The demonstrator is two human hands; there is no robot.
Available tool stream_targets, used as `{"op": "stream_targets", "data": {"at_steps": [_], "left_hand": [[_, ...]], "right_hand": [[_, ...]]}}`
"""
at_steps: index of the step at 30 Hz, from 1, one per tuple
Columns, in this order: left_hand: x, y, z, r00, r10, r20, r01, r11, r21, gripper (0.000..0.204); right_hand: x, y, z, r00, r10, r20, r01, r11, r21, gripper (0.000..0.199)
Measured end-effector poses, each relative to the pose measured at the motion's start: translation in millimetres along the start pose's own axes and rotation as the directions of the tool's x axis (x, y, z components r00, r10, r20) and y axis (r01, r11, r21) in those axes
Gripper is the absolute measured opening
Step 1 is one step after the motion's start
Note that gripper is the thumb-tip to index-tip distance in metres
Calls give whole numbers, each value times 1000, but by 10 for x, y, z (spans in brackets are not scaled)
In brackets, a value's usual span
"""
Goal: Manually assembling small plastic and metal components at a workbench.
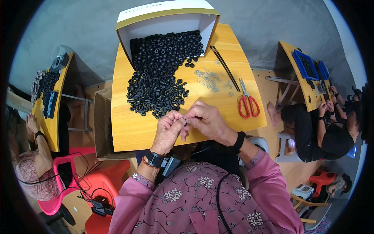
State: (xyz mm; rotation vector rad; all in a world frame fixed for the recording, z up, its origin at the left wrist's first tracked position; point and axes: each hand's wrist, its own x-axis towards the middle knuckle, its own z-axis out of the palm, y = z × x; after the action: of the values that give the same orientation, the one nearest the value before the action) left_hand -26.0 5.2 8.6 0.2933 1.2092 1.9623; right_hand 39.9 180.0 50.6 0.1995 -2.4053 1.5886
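Note:
My left hand (168, 132) and my right hand (207, 121) meet over the near edge of a yellow wooden table (128, 128). Their fingertips pinch a small black ring-shaped part (184, 121) between them; it is mostly hidden. Just beyond the hands lies a big heap of black ring parts (157, 84), spilling out of a white box (165, 17) tipped on its side. A scatter of tiny silvery bits (208, 79) lies to the right of the heap.
Red-handled scissors (247, 102) and two thin black sticks (225, 67) lie on the table's right. A cardboard box (102, 128) stands at its left edge. Other people work at yellow tables far left (50, 101) and far right (302, 74). Pink chair (58, 187) lower left.

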Motion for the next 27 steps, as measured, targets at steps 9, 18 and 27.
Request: {"op": "stream_targets", "data": {"at_steps": [9,18,27], "left_hand": [[-8,-8,-24,996,2,85,-1,1000,-14,10],[7,-43,72,996,78,-35,-81,993,-90,9],[5,15,106,994,14,-105,-7,998,65,6]], "right_hand": [[-12,0,-56,999,-17,43,17,1000,-1,6],[-27,-204,-65,996,41,80,-27,987,-160,32],[-56,-272,37,993,55,108,12,841,-541,27]]}}
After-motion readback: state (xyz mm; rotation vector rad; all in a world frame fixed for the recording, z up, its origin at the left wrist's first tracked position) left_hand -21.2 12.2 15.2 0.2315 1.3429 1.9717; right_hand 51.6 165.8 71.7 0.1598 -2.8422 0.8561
